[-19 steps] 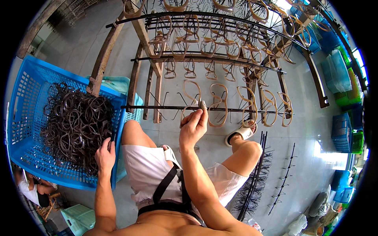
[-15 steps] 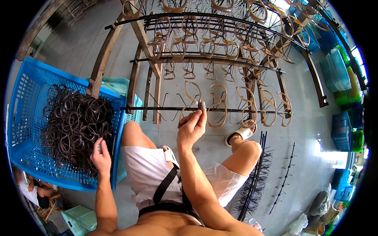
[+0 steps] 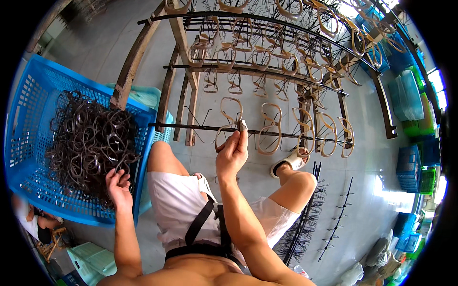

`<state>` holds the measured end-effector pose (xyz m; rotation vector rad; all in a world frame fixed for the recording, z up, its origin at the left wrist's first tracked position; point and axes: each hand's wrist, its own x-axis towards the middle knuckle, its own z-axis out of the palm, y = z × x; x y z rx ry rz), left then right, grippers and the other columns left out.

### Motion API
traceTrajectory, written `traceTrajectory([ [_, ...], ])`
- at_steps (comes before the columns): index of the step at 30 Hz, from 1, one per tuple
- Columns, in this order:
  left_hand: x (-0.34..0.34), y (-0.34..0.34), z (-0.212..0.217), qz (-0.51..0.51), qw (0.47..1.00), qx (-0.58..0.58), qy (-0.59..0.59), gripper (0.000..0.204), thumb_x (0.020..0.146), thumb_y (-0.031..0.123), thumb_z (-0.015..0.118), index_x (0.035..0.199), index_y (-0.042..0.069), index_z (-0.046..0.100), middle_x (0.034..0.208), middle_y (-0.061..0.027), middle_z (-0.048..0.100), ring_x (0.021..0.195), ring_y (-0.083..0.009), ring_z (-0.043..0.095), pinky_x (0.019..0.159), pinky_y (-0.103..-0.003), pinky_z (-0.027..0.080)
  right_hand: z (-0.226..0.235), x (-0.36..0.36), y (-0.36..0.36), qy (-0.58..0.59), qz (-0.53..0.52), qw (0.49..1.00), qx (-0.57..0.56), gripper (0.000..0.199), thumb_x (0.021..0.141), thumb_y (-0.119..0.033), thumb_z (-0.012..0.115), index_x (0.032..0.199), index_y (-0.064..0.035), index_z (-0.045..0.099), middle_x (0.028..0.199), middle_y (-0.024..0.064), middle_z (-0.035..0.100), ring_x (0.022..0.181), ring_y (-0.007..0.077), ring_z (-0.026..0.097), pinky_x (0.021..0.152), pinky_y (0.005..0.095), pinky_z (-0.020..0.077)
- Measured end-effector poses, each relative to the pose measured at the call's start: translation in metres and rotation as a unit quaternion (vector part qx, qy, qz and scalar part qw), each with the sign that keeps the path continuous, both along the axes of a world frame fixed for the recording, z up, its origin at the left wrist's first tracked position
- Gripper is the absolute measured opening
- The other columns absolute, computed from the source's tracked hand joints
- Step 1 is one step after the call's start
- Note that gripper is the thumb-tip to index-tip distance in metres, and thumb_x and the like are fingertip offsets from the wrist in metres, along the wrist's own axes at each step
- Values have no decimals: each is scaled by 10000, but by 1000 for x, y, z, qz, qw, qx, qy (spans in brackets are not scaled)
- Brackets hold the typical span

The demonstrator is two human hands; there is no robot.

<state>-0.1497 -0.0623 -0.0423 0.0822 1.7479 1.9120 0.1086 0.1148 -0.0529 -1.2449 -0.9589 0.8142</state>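
My right hand (image 3: 232, 155) is closed in a pinch on a tan eyeglass frame (image 3: 241, 112), where the frame meets a thin black rod (image 3: 200, 127). Its raised fingertip has a greyish covering. Several more tan frames (image 3: 270, 127) stand upright along the same rod to the right. My left hand (image 3: 119, 190) is turned palm up at the near right edge of a pile of dark eyeglass frames (image 3: 90, 143). Its fingers are loosely curled and apart, touching the pile, with nothing plainly gripped. A blue plastic basket (image 3: 28, 148) holds the pile.
A wooden rack (image 3: 136, 57) ahead carries several rods hung with tan frames. Black rods with thin prongs (image 3: 305, 214) lie on the floor at right, one set apart (image 3: 336, 219). Blue bins (image 3: 409, 169) line the right side. Another person (image 3: 31, 221) sits at far left.
My left hand has shifted slightly, its fingers now curling at the dark pile. My right hand keeps its pinch on the tan frame. The whole view has shifted a little.
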Motion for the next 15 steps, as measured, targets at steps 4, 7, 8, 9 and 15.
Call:
traceTrajectory([
  [4, 9, 0, -24, -63, 995, -75, -19, 302, 767, 89, 524, 1067, 122, 516, 856, -26, 604, 665, -169, 604, 552, -250, 425, -5, -1, -3, -90, -10, 996, 1, 239, 937, -69, 460, 1149, 23, 522, 535, 22, 414, 435, 77, 377, 397, 243, 343],
  [7, 15, 6, -25, -68, 993, -90, -34, 212, 788, 159, 550, 993, 106, 535, 775, -17, 585, 614, -147, 582, 524, -245, 418, -2, -3, -3, -139, -11, 990, 4, 251, 921, -49, 480, 1154, 30, 531, 554, 65, 454, 440, 116, 417, 406, 265, 355],
  [8, 13, 7, -25, -78, 990, -114, -31, 189, 802, 202, 562, 962, 104, 540, 751, -15, 579, 606, -139, 578, 519, -242, 413, 0, -2, -4, -154, -11, 988, 3, 255, 918, -46, 483, 1156, 33, 531, 564, 75, 466, 444, 128, 424, 411, 271, 361],
  [9, 11, 9, -27, -87, 986, -138, -27, 188, 815, 246, 575, 931, 101, 545, 728, -12, 574, 597, -131, 574, 515, -238, 409, -1, -2, -3, -167, -11, 986, 10, 259, 915, -43, 487, 1158, 34, 530, 575, 90, 480, 451, 149, 438, 420, 278, 371],
  [15, 9, 19, -20, -201, 922, -300, 137, 387, 864, 461, 549, 817, 77, 558, 574, -21, 542, 522, -113, 536, 492, -230, 391, 0, 2, 1, -209, -14, 977, 23, 270, 901, -43, 499, 1156, 42, 529, 630, 145, 534, 495, 246, 496, 460, 317, 410],
])
